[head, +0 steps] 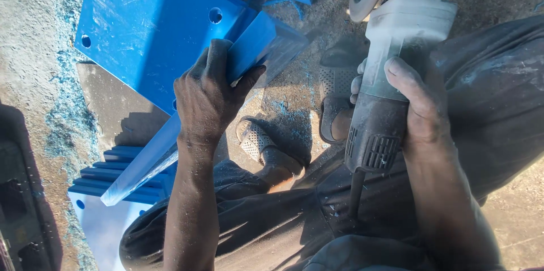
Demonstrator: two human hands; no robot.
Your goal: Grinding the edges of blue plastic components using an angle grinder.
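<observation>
Head view: blue plastic bar [170, 146] gripped at upper end by left hand [209, 95], fingers wrapped shut, bar resting across lap. Angle grinder [391, 84] clasped by right hand [419, 106], disc raised clear. Judged: repositioning btwn passes; next contact needs steady workpiece.

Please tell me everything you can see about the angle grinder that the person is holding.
The angle grinder is a dusty handheld power tool with a pale grey head and a darker grey body with ribbed vents near the rear. Its round disc, grey with dust, is at the top of the picture, lifted clear of the blue plastic piece. A dark cable leaves its rear end toward the person's lap. The right hand wraps around the body, fingers over the top. Whether the disc is spinning cannot be told.
</observation>
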